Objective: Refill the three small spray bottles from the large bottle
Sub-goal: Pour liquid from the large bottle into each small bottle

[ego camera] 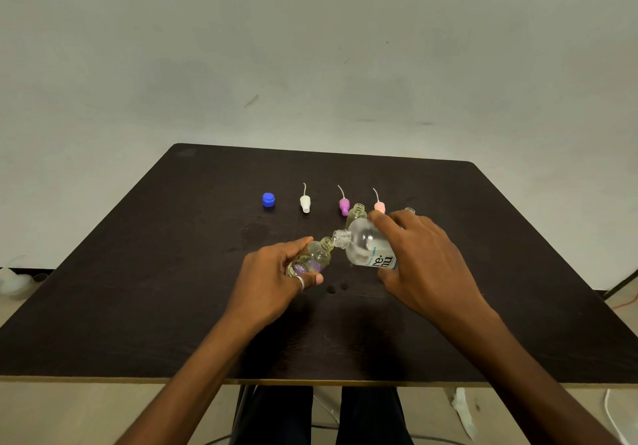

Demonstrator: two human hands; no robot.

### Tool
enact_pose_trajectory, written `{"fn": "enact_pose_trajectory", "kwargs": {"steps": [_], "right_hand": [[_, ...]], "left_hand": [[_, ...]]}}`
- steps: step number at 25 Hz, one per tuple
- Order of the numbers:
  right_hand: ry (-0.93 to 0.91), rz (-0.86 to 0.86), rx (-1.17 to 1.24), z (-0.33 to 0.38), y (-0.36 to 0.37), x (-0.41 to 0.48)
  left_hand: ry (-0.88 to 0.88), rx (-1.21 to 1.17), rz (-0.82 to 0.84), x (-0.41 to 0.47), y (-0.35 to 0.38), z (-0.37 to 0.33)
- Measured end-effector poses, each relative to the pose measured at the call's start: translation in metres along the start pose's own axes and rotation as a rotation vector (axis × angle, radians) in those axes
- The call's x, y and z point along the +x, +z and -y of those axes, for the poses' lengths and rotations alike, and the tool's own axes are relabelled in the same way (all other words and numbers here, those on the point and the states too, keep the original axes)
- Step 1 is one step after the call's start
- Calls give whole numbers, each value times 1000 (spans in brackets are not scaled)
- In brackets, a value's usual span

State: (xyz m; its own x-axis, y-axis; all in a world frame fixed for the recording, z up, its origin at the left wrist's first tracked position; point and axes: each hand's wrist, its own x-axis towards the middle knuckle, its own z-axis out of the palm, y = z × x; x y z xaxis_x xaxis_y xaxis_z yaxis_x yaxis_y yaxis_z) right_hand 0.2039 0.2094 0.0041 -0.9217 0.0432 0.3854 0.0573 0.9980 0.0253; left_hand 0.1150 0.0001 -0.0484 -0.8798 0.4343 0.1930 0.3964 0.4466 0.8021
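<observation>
We find a third small bottle (409,210) almost wholly hidden behind the right hand (419,255); only its rim shows. The second small spray bottle (357,213) stands upright, uncapped, partly masked by the large bottle (367,246). That bottle, clasped in our right hand over mid-table (138,289), lies tilted, neck pointing left and slightly down. Our left hand (272,279) closes round a small spray bottle (316,255), mouth angled up-right, meeting that neck. Any liquid stream is indiscernible.
</observation>
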Motion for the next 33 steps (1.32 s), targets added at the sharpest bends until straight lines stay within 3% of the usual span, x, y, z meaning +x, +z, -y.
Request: {"fn": "enact_pose_trajectory", "kwargs": {"steps": [33], "right_hand": [[1, 3, -17, 1, -2, -1]], "left_hand": [[-25, -4, 21, 0, 1, 0]]}}
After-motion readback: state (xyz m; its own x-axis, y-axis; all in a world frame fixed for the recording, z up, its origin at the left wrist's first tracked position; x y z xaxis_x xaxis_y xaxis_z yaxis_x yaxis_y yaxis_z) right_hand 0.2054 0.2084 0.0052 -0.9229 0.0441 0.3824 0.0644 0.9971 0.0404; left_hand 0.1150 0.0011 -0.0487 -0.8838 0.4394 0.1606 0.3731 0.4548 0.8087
